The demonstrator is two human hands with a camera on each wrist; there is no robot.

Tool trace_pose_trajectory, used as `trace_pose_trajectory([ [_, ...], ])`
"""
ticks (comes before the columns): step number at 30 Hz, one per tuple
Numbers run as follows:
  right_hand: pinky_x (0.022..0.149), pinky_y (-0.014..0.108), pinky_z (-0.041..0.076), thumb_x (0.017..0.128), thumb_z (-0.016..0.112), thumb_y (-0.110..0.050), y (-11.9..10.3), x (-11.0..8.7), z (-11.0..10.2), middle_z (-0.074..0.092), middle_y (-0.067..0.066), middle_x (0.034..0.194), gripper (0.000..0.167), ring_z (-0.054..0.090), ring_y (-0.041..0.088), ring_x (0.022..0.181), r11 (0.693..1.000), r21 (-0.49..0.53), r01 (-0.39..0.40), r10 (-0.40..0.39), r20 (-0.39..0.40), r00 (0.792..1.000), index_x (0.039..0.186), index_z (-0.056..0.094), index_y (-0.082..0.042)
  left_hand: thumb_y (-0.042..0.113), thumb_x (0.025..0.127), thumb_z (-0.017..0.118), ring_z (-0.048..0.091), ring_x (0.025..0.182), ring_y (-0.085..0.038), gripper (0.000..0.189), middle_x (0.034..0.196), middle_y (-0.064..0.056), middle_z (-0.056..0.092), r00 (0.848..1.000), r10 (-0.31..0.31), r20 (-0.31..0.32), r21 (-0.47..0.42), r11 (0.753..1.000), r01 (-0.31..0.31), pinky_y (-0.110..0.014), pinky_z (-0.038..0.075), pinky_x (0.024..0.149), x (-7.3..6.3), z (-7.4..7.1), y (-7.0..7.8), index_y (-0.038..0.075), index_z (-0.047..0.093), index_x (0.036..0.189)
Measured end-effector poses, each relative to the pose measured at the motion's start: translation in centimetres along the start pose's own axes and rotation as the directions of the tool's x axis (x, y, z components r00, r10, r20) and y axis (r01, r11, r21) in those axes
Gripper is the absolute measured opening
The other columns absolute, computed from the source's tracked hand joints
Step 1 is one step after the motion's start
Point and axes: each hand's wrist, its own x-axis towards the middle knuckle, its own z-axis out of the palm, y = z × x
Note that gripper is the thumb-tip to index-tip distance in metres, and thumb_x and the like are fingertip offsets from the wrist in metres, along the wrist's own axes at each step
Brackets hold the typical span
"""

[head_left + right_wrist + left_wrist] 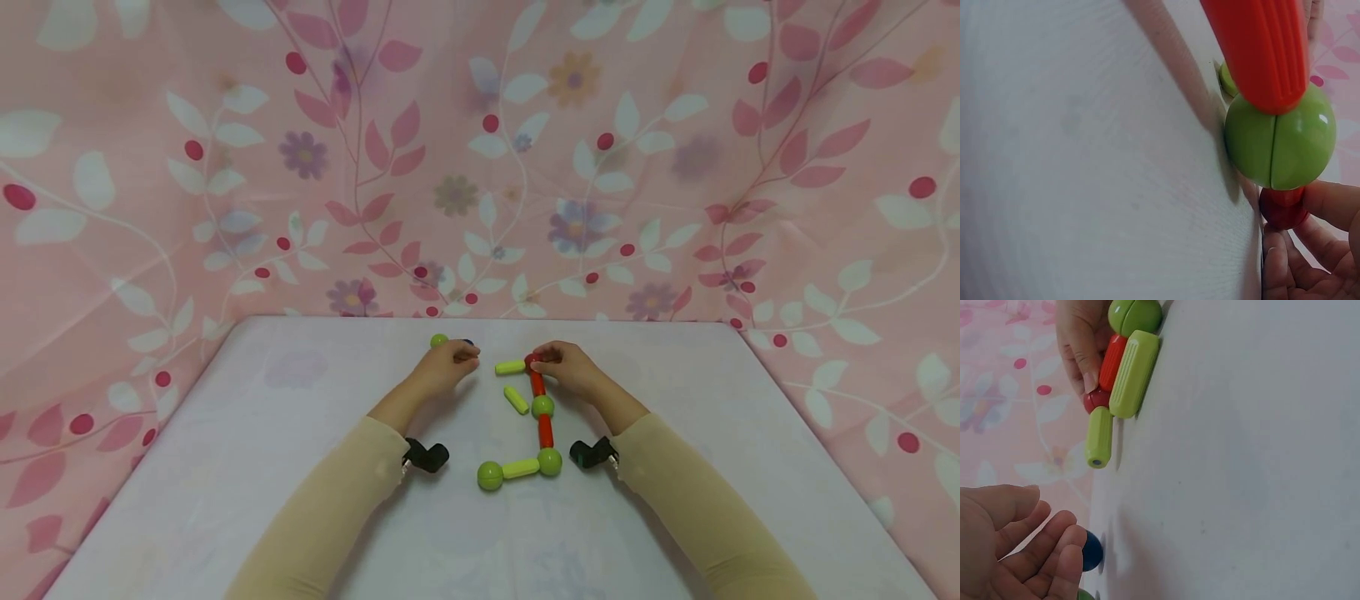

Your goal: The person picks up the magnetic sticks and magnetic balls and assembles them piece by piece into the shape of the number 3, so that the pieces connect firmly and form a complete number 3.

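My right hand (573, 371) pinches a dark red ball (1283, 209) at the far end of a chain of toy rods and balls. From that ball a yellow-green rod (510, 367) points left. Toward me run a red rod (537, 384), a green ball (542, 407), a second red rod (546, 432) and another green ball (550, 462). There the chain turns left through a yellow-green rod (521, 468) to an end green ball (491, 475). Holding nothing, my left hand (1029, 550) hovers with loosely bent fingers beside a blue ball (1092, 552), which it partly hides.
A loose yellow-green rod (516, 400) lies left of the chain. Beyond the left hand sits a separate green ball (439, 341). A white cloth covers the table (300, 467), and a pink floral curtain (480, 167) hangs behind its far edge.
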Motion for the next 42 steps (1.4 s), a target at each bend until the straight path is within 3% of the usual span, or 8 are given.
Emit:
trace_pose_trajectory([
  [7, 0.093, 0.037, 0.048, 0.096, 0.069, -0.019, 0.1, 0.0, -0.1, 0.064, 0.011, 0.116, 0.033, 0.057, 0.025, 0.105, 1.0, 0.008, 0.003, -0.003, 0.004, 1.0, 0.125, 0.062, -0.004, 0.017, 0.098, 0.066, 0.063, 0.111, -0.024, 0.025, 0.114, -0.007, 0.069, 0.996, 0.034, -0.086, -0.051, 0.998, -0.038, -0.04, 0.05, 0.096, 0.3, -0.8, -0.2, 0.005, 0.067, 0.12],
  [13, 0.093, 0.037, 0.048, 0.097, 0.069, -0.02, 0.1, 0.0, -0.1, 0.064, 0.011, 0.117, 0.033, 0.056, 0.025, 0.105, 1.0, 0.006, 0.007, -0.007, 0.005, 1.0, 0.125, 0.063, -0.004, 0.017, 0.096, 0.068, 0.063, 0.112, -0.026, 0.03, 0.118, -0.01, 0.068, 0.982, -0.006, -0.187, -0.103, 0.995, -0.013, -0.041, 0.049, 0.097, 0.8, -0.6, -0.6, 0.004, 0.066, 0.123],
  [18, 0.096, 0.038, 0.048, 0.097, 0.068, -0.019, 0.0, -0.1, -0.1, 0.065, 0.012, 0.118, 0.033, 0.057, 0.026, 0.106, 1.0, 0.012, 0.005, -0.005, 0.014, 1.0, 0.125, 0.062, -0.004, 0.019, 0.095, 0.069, 0.061, 0.116, -0.028, 0.035, 0.124, -0.013, 0.067, 0.968, -0.042, -0.249, -0.089, 0.996, 0.021, -0.043, 0.048, 0.098, 1.5, -0.1, -0.9, 0.004, 0.066, 0.127],
  [26, 0.096, 0.038, 0.048, 0.097, 0.068, -0.02, 0.1, 0.0, -0.2, 0.064, 0.012, 0.119, 0.034, 0.057, 0.025, 0.107, 1.0, 0.006, 0.007, -0.007, 0.013, 1.0, 0.126, 0.062, -0.003, 0.019, 0.095, 0.071, 0.062, 0.118, -0.03, 0.036, 0.127, -0.015, 0.065, 0.965, -0.079, -0.249, -0.044, 0.997, 0.07, -0.042, 0.048, 0.099, 2.2, 0.6, -0.7, 0.007, 0.066, 0.128],
  [34, 0.092, 0.036, 0.048, 0.097, 0.069, -0.019, 0.1, 0.0, -0.2, 0.064, 0.012, 0.117, 0.033, 0.056, 0.025, 0.104, 1.0, 0.005, 0.01, -0.01, 0.008, 1.0, 0.125, 0.062, -0.003, 0.019, 0.091, 0.075, 0.063, 0.112, -0.027, 0.035, 0.121, -0.013, 0.069, 0.963, -0.034, -0.266, 0.138, 0.988, 0.073, -0.041, 0.047, 0.101, 2.5, 1.6, -0.1, 0.009, 0.069, 0.125],
  [42, 0.092, 0.036, 0.048, 0.096, 0.069, -0.019, 0.2, 0.0, -0.1, 0.064, 0.012, 0.118, 0.034, 0.057, 0.026, 0.105, 1.0, 0.011, 0.014, -0.014, 0.009, 1.0, 0.126, 0.062, -0.003, 0.019, 0.091, 0.075, 0.058, 0.116, -0.03, 0.034, 0.117, -0.012, 0.069, 0.955, -0.073, -0.287, 0.118, 0.987, 0.11, -0.043, 0.045, 0.103, 2.4, 2.2, 0.1, 0.009, 0.069, 0.123],
])
